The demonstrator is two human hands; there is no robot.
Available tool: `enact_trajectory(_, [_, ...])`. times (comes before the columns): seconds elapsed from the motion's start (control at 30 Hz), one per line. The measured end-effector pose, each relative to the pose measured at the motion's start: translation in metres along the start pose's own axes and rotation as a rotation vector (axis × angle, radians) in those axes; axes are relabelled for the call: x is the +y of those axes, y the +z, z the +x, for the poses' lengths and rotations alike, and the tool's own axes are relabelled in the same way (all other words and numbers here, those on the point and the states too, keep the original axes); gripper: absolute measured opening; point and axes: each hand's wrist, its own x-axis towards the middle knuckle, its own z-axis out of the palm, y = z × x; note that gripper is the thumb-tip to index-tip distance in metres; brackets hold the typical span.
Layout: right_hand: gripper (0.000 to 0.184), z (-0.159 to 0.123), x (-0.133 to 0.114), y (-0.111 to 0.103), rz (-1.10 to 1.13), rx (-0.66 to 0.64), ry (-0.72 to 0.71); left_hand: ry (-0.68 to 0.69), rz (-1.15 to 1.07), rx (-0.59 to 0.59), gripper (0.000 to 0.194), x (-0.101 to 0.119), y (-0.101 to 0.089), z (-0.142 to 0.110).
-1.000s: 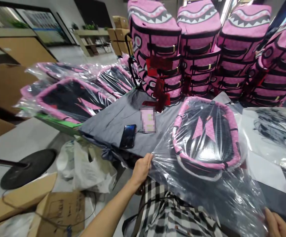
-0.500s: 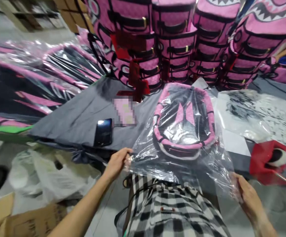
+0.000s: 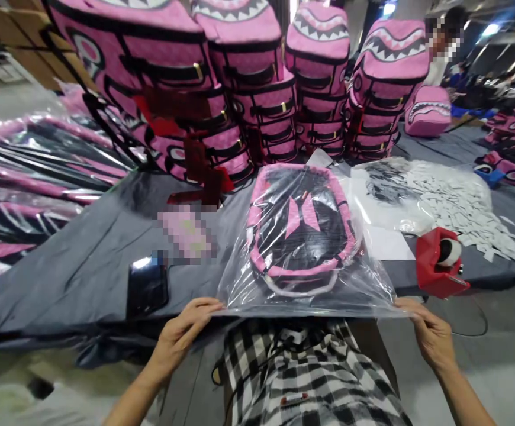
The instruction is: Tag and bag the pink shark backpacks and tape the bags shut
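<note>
A pink and black backpack [image 3: 319, 254] lies flat on the table inside a clear plastic bag [image 3: 240, 290]. Its black back panel faces up, with two pink strap shapes in the middle. My left hand [image 3: 184, 331] pinches the left corner of the bag's near edge, and my right hand [image 3: 430, 331] pinches the right corner. Between them the plastic edge is stretched straight along the table's front. A black phone [image 3: 148, 287] lies to the left, close to my left hand. Beyond my right hand stands a red tape dispenser [image 3: 439, 266].
Stacked pink backpacks [image 3: 257, 106] with shark-teeth prints rise along the back. Bagged backpacks [image 3: 39, 177] lie at the left. White paper tags [image 3: 466, 207] are heaped at the right, near a white sheet [image 3: 388, 242]. Another person [image 3: 439, 56] is in the far background.
The bag's near edge has gone from loose and crumpled to pulled taut between my hands. My head view has shifted rightward and up.
</note>
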Motion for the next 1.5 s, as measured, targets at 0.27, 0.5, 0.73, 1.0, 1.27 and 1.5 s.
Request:
enact_trajectory(0.27, [0.055, 0.028, -0.005, 0.066, 0.106, 0.639, 0.017, -0.324, -0.419, 0.425, 0.042, 0.012, 0.042, 0.009])
enact_trajectory(0.5, [0.061, 0.051, -0.005, 0.058, -0.094, 0.485, 0.117, -0.349, -0.358, 0.499, 0.049, 0.027, 0.066, 0.033])
enact_trajectory(0.73, [0.060, 0.051, -0.008, 0.055, -0.017, 0.413, 0.152, 0.307, 0.443, 0.324, 0.039, 0.083, 0.084, 0.057])
enact_trajectory(1.0, [0.060, 0.051, -0.011, 0.055, 0.041, 0.416, 0.169, 0.401, 0.310, -0.207, 0.033, 0.121, 0.108, 0.090])
enact_trajectory(1.27, [0.060, 0.054, -0.008, 0.057, 0.034, 0.434, 0.130, 0.321, 0.233, -0.285, 0.015, 0.121, 0.096, 0.086])
enact_trajectory(1.5, [0.059, 0.059, 0.004, 0.051, 0.036, 0.414, 0.118, 0.316, 0.206, -0.326, 0.021, 0.123, 0.098, 0.116])
